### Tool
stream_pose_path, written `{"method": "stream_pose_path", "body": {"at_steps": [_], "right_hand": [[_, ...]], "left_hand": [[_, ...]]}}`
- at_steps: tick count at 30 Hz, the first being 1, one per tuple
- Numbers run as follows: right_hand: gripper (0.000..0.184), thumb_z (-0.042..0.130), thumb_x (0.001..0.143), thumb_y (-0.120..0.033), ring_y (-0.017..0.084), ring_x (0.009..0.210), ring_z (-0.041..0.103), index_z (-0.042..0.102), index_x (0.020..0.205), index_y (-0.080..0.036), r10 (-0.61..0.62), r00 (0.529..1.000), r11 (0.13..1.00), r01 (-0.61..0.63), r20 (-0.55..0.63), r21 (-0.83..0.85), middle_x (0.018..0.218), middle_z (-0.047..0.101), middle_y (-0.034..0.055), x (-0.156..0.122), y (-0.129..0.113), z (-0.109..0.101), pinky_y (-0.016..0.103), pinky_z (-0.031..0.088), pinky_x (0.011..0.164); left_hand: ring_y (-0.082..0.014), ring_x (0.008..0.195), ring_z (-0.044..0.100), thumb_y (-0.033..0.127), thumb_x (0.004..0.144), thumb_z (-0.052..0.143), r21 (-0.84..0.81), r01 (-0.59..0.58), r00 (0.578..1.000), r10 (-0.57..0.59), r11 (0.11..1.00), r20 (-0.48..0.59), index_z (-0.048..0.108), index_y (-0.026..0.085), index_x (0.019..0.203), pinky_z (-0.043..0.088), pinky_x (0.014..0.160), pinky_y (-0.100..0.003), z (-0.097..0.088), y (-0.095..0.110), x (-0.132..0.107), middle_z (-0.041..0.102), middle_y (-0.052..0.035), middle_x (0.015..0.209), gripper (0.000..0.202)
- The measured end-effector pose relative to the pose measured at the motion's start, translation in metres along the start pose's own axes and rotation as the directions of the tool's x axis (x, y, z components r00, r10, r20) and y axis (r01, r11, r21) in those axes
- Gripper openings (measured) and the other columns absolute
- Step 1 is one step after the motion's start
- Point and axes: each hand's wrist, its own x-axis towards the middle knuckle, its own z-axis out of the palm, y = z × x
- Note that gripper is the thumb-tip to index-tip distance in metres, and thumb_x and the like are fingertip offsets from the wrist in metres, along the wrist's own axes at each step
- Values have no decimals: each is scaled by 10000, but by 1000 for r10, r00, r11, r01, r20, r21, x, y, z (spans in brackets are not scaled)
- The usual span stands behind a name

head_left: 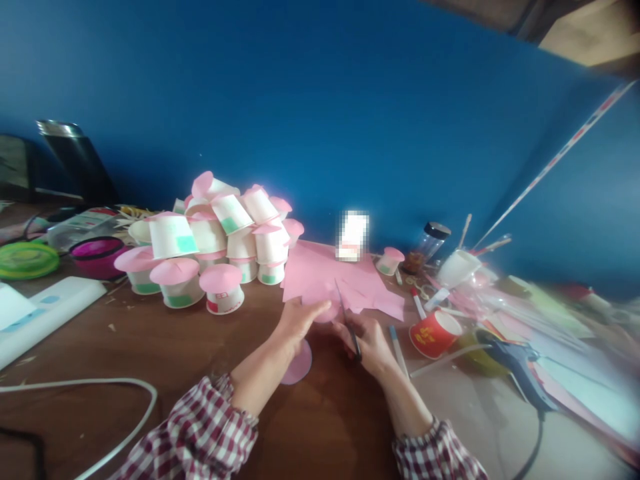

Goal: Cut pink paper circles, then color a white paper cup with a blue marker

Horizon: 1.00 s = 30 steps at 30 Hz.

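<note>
My left hand (300, 320) pinches a piece of pink paper (327, 312) between thumb and fingers. In my right hand (367, 343) is a pair of scissors (351, 327) with dark handles, its blades pointing away from me and close to the right edge of that paper. Whether the blades touch it I cannot tell. Beneath my left wrist a round pink paper disc (299, 363) lies on the brown table, partly covered. Larger pink sheets (320, 263) and scraps spread out just beyond both hands.
Stacked paper cups with pink paper tops (220, 227) stand on the left. To the right are a red paper cup (435, 333), a glue gun (525, 370), a jar with a black lid (433, 240) and plastic wrapping. A white power strip (60, 313) and cable lie at left.
</note>
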Motion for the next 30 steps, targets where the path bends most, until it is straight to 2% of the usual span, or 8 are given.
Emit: {"method": "stream_pose_path", "body": {"at_steps": [11,18,30], "right_hand": [[219,635,781,-316,73,391,402,533,655,-169,-23,1000,999,23,-10,-48,467,448,-61,2,4,-1,185,276,386],[208,623,787,-308,76,392,402,538,659,-168,-28,999,995,26,-22,-96,461,449,-59,1,4,-1,187,270,388],[236,603,807,-334,71,394,384,524,661,-167,-58,998,990,55,-15,-132,456,435,-60,1,6,-1,186,265,393]], "left_hand": [[-270,735,678,327,513,807,6,-18,1000,18,1000,0,696,86,870,515,624,-325,1,3,-4,720,-158,814,444],[-235,669,675,310,517,806,15,-27,999,28,1000,-21,693,95,846,506,581,-292,2,5,-7,722,-134,767,408],[-232,666,674,291,517,807,3,-35,998,35,999,-51,691,98,862,514,630,-316,2,6,-6,719,-128,754,411]]}}
